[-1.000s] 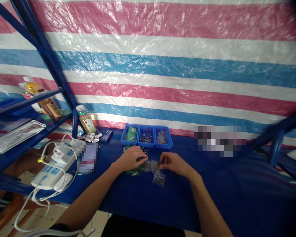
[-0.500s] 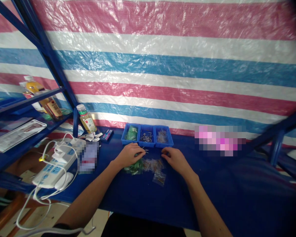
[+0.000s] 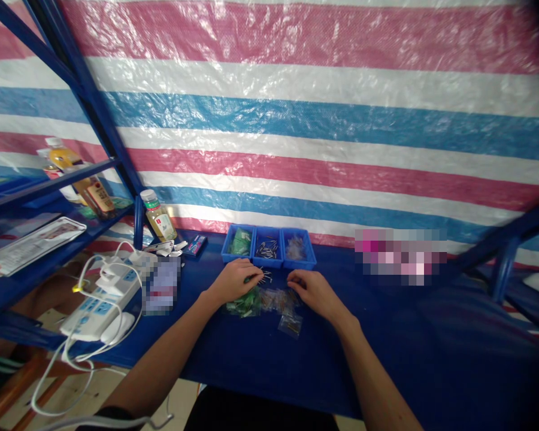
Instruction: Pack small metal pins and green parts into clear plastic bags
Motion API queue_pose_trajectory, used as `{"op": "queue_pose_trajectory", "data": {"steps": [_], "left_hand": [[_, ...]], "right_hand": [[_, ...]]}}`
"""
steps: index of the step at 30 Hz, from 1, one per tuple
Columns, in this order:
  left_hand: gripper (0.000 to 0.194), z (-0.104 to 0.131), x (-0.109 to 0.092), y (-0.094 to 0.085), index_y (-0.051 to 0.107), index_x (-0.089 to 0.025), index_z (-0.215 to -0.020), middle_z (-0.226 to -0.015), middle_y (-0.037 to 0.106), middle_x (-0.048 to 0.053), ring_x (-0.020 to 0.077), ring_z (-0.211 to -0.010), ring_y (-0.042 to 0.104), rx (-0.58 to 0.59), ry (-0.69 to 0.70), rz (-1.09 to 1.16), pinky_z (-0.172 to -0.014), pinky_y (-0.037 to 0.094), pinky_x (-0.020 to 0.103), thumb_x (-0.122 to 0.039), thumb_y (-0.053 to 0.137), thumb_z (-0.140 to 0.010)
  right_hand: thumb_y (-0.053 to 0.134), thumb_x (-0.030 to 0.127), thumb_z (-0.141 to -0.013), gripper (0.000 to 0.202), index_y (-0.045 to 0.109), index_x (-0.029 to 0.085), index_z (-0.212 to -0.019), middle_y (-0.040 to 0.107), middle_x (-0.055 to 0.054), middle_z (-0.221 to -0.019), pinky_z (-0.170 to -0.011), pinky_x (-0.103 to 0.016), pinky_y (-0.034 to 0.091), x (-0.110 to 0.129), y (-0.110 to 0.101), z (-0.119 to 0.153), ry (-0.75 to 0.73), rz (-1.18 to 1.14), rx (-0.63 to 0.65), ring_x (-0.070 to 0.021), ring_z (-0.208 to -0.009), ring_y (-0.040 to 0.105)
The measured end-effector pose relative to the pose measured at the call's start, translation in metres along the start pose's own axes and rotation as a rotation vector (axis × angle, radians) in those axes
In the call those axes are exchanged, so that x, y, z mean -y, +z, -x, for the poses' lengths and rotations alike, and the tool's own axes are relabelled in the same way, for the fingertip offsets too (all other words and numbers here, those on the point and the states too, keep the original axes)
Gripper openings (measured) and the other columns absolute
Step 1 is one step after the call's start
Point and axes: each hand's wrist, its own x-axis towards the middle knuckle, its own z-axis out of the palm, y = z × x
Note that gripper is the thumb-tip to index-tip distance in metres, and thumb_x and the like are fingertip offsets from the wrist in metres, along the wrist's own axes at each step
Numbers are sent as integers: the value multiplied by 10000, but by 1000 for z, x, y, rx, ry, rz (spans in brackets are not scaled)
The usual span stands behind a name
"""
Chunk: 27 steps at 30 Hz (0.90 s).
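My left hand (image 3: 237, 281) rests on the table with its fingers pinched together beside a few small loose metal pins (image 3: 266, 276); what lies between the fingertips is too small to make out. Just below that hand is a heap of green packets (image 3: 247, 305). Opposite it, my right hand (image 3: 313, 290) is curled with thumb and fingertips together, near the small clear bags (image 3: 273, 300). One clear bag (image 3: 290, 325) with dark contents lies closer to me. Behind the hands stand three blue bins: one with green packets (image 3: 240, 242), one with metal pins (image 3: 268, 248), one with clear bags (image 3: 296, 248).
On the left lie a white power strip (image 3: 92, 311) with tangled cables, a blurred-out flat item (image 3: 162, 286) and a small dark box (image 3: 194, 245). A drink bottle (image 3: 158, 216) stands by the blue frame post (image 3: 138, 221). Striped sheeting (image 3: 296, 137) hangs behind the table.
My right hand has moved a little to the left, toward the loose pins. My left hand stays nearly in place, and the pins beside it show slightly more spread.
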Motion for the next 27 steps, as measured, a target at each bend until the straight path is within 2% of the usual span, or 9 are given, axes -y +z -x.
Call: {"op": "queue_pose_trajectory", "data": {"steps": [4, 7, 9, 13, 16, 19, 22, 27], "left_hand": [[255, 0, 0, 1, 751, -182, -1006, -914, 751, 70, 181, -866, 663, 6, 9, -12, -866, 475, 313, -304, 528, -1020], [239, 0, 0, 2, 751, -180, -1007, -913, 752, 65, 176, -863, 663, 6, 12, -14, -860, 472, 306, -290, 539, -1016], [220, 0, 0, 3, 750, -184, -1001, -913, 753, 58, 171, -859, 664, 1, 14, -11, -857, 473, 301, -279, 552, -1009], [212, 0, -1, 6, 746, -189, -976, -932, 762, 47, 165, -841, 669, -8, 34, -10, -855, 474, 302, -281, 559, -1008], [217, 0, -2, 6, 747, -190, -978, -939, 767, 47, 171, -845, 673, -14, 44, -9, -850, 476, 308, -286, 555, -1010], [231, -1, -4, 5, 750, -190, -1002, -965, 772, 56, 176, -862, 679, -26, 51, 14, -846, 482, 312, -296, 546, -1016], [237, -1, -9, 4, 748, -193, -1048, -985, 772, 60, 179, -885, 680, -37, 41, 58, -852, 486, 314, -304, 541, -1020], [234, -5, -19, 6, 737, -184, -1018, -932, 756, 56, 177, -877, 670, -22, 34, 124, -868, 479, 317, -355, 578, -1001]], "right_hand": [[616, 221, -905, 134, 717, 207, -992, 675, -26, -859, -739, -284, 444, 1, -5, 3, -31, -23, 90, -185, -785, 625], [673, 203, -854, 181, 719, 207, -1029, 642, -30, -928, -736, -280, 440, -5, -6, 6, -28, -63, 192, -174, -797, 600], [710, 185, -810, 193, 712, 202, -1002, 628, -34, -974, -754, -283, 441, -10, -6, 7, -7, -74, 205, -176, -831, 592], [738, 150, -753, 167, 676, 196, -901, 617, -28, -957, -764, -290, 433, -15, -3, 7, 5, -80, 183, -184, -858, 579], [708, 146, -759, 124, 624, 198, -835, 620, -4, -852, -698, -278, 426, -16, -5, 8, 21, -157, 177, -169, -769, 577], [688, 175, -782, 117, 579, 207, -812, 601, 32, -730, -621, -262, 411, -13, -9, 9, 41, -301, 165, -151, -669, 562], [716, 251, -794, 165, 560, 212, -831, 603, 40, -711, -587, -259, 424, -7, -11, 9, 66, -484, 84, -143, -628, 569], [763, 377, -798, 308, 498, 225, -839, 629, 33, -695, -573, -292, 496, 11, 1, 1, 90, -820, 0, -166, -591, 637]]}}
